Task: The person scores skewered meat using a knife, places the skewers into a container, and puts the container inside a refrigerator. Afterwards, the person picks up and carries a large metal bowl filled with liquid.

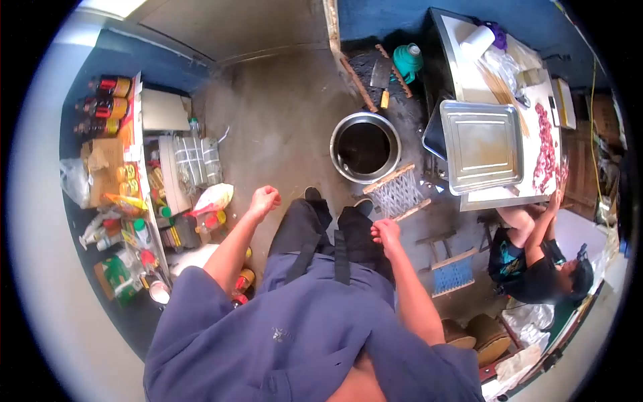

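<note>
My left hand (pixel 266 202) hangs in the air in front of my left thigh, its fingers loosely curled with nothing seen in them. On the other side, my right hand (pixel 385 234) is also curled, held above the floor beside my right leg. No object shows in it. Nearest to the right hand is a folding stool (pixel 400 193) with a woven grey seat. Just beyond that stool, a large metal pot (pixel 337 127) with dark contents stands on the floor. To the left of my left hand lies a white and red plastic bag (pixel 214 198) by the shelf.
Left, a shelf (pixel 153 221) carries bottles and packets. Right, a table (pixel 455 40) holds a metal tray (pixel 485 147), skewers (pixel 502 90) and meat pieces (pixel 544 147); a person (pixel 536 268) sits there. A cleaver (pixel 381 72) rests on another stool. A blue stool (pixel 453 273) stands nearby.
</note>
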Demonstrator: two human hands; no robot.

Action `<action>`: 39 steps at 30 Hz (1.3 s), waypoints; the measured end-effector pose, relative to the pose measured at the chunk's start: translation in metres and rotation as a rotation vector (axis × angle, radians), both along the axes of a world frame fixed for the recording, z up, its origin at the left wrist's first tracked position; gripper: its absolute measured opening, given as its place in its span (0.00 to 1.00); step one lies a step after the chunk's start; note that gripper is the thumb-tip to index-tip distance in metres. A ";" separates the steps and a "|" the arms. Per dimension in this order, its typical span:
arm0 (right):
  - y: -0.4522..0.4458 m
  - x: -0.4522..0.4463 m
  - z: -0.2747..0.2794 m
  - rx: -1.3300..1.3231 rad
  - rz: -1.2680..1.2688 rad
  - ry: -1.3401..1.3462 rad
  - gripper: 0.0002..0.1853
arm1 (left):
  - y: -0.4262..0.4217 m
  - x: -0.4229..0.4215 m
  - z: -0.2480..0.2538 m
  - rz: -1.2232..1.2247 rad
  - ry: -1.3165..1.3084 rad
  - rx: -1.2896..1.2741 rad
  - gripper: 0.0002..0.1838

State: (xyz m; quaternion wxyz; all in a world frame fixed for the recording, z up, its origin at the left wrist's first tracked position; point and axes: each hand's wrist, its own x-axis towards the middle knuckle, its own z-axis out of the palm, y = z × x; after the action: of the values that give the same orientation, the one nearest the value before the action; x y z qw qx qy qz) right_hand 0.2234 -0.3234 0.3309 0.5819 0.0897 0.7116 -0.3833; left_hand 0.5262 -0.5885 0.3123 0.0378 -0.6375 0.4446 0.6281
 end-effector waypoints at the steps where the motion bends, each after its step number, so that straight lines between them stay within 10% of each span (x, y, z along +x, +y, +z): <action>1: 0.009 -0.005 -0.007 0.027 -0.035 -0.018 0.06 | -0.003 -0.008 -0.001 -0.018 -0.010 0.003 0.07; 10: 0.031 -0.021 -0.086 0.168 -0.195 0.058 0.06 | -0.056 -0.099 -0.080 -0.330 0.009 0.039 0.08; 20: 0.126 -0.021 -0.306 0.785 0.251 0.507 0.30 | -0.101 -0.146 -0.315 -0.529 -0.052 -0.034 0.09; 23: 0.167 -0.032 -0.380 0.834 -0.111 0.509 0.25 | -0.106 -0.153 -0.399 -0.576 -0.070 -0.298 0.16; 30: 0.149 -0.066 -0.400 0.293 -0.817 0.089 0.16 | -0.119 -0.210 -0.461 -0.563 -0.116 -0.331 0.28; 39: 0.197 -0.103 -0.360 0.470 -0.445 0.195 0.14 | -0.129 -0.242 -0.457 -0.387 0.000 0.007 0.31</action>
State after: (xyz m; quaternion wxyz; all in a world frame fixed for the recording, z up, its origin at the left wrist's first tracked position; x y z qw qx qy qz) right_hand 0.1209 -0.1259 -0.0291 0.3765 0.3375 0.7957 -0.3334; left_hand 0.2842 -0.7174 -0.1448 0.1602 -0.5399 0.5570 0.6104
